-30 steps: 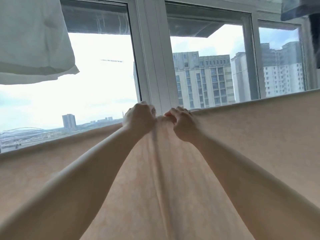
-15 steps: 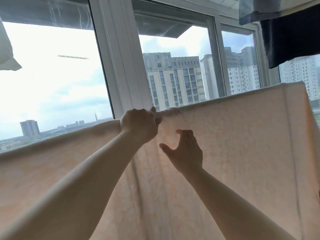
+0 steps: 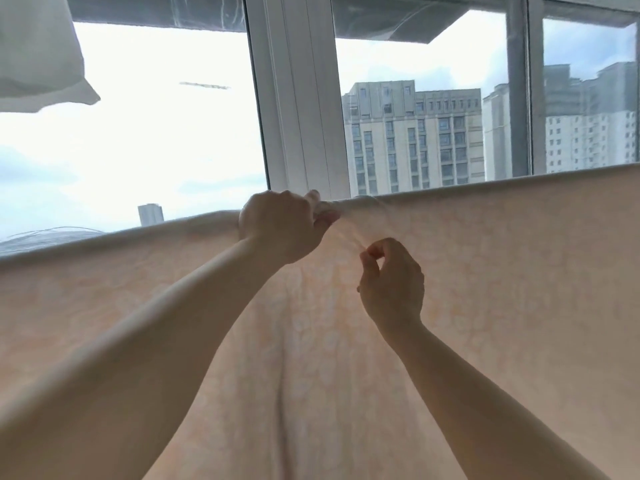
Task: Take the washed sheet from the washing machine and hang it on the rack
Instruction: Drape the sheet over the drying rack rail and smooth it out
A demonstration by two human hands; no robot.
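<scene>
From the head camera, the pale peach sheet (image 3: 502, 271) hangs spread across the whole width of the scene, its upper fold running from low on the left to higher on the right, in front of the window. The rack or line beneath that fold is covered by the cloth and cannot be made out. The fabric carries a faint round pattern, and long vertical creases fall from the bunched spot at the middle of the top edge.

The left hand (image 3: 282, 228) is at that top edge, just left of the middle. Its fingers are curled over and clenched on a gathered bunch of the sheet, with the thumb on the near side and the knuckles toward the glass. The forearm reaches in from the lower left.

The right hand (image 3: 391, 282) sits lower and slightly to the right of the left hand, near it but apart, and below the fold. Its thumb and forefinger pinch a small ridge of the sheet that runs up toward the bunch in the left hand; the other fingers are curled loosely. Its forearm comes from the lower right.

Beyond the sheet stands the white window frame (image 3: 298, 98), with tall buildings (image 3: 412, 133) further off on the right. A white cloth (image 3: 38, 53) hangs at the upper left.
</scene>
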